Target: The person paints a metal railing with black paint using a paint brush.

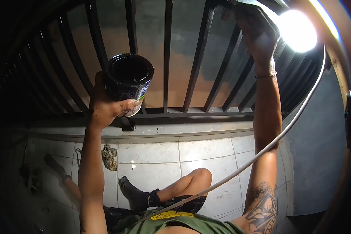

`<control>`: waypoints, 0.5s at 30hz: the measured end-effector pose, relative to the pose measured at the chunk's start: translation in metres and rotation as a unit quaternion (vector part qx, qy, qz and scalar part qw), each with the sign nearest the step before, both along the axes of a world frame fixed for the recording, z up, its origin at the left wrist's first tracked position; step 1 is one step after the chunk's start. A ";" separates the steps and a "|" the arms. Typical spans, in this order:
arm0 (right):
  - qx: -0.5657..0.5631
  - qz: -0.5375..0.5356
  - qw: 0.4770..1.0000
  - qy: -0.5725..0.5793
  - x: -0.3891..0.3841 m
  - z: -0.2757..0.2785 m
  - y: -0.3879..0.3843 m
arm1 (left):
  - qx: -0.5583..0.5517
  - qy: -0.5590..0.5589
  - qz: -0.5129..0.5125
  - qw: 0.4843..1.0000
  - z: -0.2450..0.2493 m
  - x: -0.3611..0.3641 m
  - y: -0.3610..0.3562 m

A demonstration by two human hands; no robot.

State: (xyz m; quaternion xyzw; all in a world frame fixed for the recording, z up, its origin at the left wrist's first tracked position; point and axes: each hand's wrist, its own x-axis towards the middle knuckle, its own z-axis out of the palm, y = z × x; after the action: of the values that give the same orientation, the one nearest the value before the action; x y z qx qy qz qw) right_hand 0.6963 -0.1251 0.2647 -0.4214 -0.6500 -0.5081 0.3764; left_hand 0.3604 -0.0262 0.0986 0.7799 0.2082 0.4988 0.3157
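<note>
A dark, paint-smeared can [130,80] is gripped by my left hand [107,105], its fingers wrapped round the side and the thumb at the front. The can stands nearly upright, its open top showing a black inside. My right hand [258,37] is raised at the upper right, close to the black metal bars [167,58] and beside a bright lamp [298,31]. Its fingers are dark and partly hidden near the frame's top edge, so what they hold cannot be made out.
A pale cable [257,156] runs from beside the lamp across my right arm to my shirt. Below the railing are a light ledge [156,130] and white floor tiles [206,154]. A crumpled rag [109,157] lies on the floor near my socked foot [134,193].
</note>
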 end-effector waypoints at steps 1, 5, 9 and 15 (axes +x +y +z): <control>0.000 0.000 1.000 0.000 -0.003 -0.001 0.000 | 0.000 0.000 0.000 1.000 -0.001 0.000 0.000; 0.154 0.090 0.973 -0.144 -0.023 -0.018 -0.003 | -0.028 -0.023 -0.010 0.999 -0.003 0.003 -0.001; -0.016 0.066 0.994 0.083 -0.027 -0.066 -0.002 | -0.022 -0.022 -0.008 0.999 -0.005 0.012 0.000; -0.033 -0.018 0.986 0.163 -0.028 -0.045 -0.012 | -0.010 -0.032 -0.012 0.999 -0.002 0.013 0.000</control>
State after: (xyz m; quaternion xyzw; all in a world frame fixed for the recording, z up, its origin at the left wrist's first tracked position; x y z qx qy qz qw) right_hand 0.6684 -0.1375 0.2196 -0.5224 -0.5883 -0.4179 0.4542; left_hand 0.3732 -0.0263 0.0967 0.7626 0.1937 0.5178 0.3359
